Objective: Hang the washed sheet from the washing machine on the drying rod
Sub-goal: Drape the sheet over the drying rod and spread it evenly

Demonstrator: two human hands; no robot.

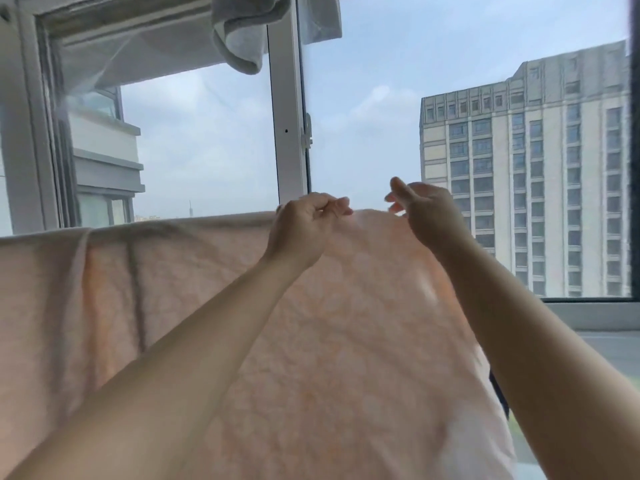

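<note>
A pale peach sheet [194, 299] with a faint flower pattern hangs in front of me, draped over a rod that its top fold hides. Its top edge runs from the far left to about the middle right. My left hand [304, 226] pinches that top edge with its fingers closed. My right hand [422, 209] is just to the right, at the sheet's upper right end, with thumb and fingers partly spread; I cannot tell whether it grips the cloth. Both forearms reach up from the bottom of the view.
A white window frame [289, 116] with a handle stands behind the sheet. A grey towel [242, 36] hangs overhead at the top middle. A window sill [595, 317] lies at the lower right. High-rise buildings show outside.
</note>
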